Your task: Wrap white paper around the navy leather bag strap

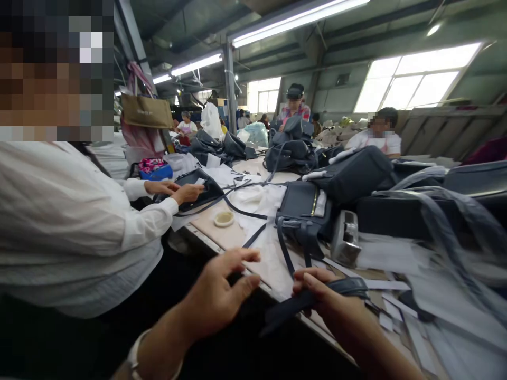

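My right hand is closed around a dark navy strap, whose loose end hangs down to the left past the table edge. Part of the strap shows behind the hand as a folded loop. My left hand is raised to the left of it, thumb and fingers apart, with nothing between them. Just beyond my right hand, a navy bag with a gold zipper lies on the table, its straps trailing toward me.
On the left, a person in a white shirt handles a dark bag. A roll of tape, a clear-wrapped box and paper strips lie about. More navy bags are piled on the right. Other people work farther back.
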Motion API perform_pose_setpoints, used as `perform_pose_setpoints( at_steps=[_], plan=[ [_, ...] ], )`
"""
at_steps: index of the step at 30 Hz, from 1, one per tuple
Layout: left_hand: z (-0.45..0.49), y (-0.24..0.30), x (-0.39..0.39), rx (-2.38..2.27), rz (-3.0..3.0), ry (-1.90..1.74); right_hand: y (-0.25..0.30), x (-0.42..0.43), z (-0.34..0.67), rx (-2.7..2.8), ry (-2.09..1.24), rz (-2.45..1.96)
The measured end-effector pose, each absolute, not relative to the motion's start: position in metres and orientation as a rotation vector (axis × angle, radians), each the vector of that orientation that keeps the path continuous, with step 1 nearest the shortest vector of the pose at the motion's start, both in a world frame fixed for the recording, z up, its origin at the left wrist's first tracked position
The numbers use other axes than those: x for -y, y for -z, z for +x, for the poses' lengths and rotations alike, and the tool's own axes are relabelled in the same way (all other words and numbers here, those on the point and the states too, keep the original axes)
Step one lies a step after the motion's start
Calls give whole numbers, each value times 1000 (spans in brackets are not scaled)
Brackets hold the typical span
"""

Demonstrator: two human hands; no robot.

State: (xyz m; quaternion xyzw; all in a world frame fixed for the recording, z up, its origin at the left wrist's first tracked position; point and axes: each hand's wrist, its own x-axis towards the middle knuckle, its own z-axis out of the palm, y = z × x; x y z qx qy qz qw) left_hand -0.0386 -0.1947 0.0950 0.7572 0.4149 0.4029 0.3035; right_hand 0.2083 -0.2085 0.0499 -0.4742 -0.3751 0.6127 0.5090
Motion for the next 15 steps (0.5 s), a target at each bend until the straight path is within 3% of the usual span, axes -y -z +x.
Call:
perform_pose_setpoints(
  at_steps=[5, 15],
  plan=[
    [4, -39, 206, -824, 1715, -547, -40, 206, 208, 807, -1524, -1117],
    [23, 15, 223, -739, 973, -578, -2, 220, 197, 904, -1688, -1069]
  ],
)
